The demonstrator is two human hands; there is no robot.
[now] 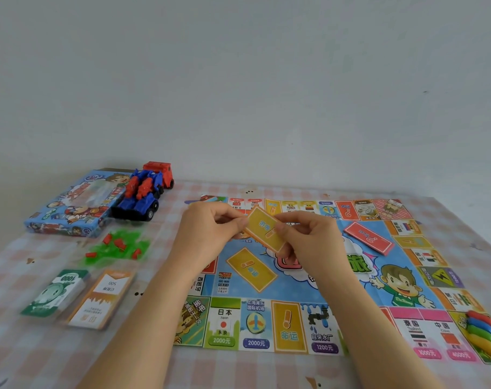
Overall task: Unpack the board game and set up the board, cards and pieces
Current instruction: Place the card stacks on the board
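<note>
The game board (336,279) lies unfolded on the table. Above its middle, my left hand (210,228) and my right hand (308,240) both pinch a stack of yellow cards (265,230), one at each end. Below them is a printed yellow card space (251,269) on the board. A stack of red cards (369,237) lies on the board's right part. Coloured player pieces (484,328) sit on the near right corner. Left of the board lie a green money stack (56,292), an orange card stack (101,299) and green and red plastic houses (116,247).
The blue game box (67,206) lies at the far left with a red and blue toy truck (146,192) partly on it. A pink checked cloth (238,372) covers the table. A plain wall rises behind the table's far edge.
</note>
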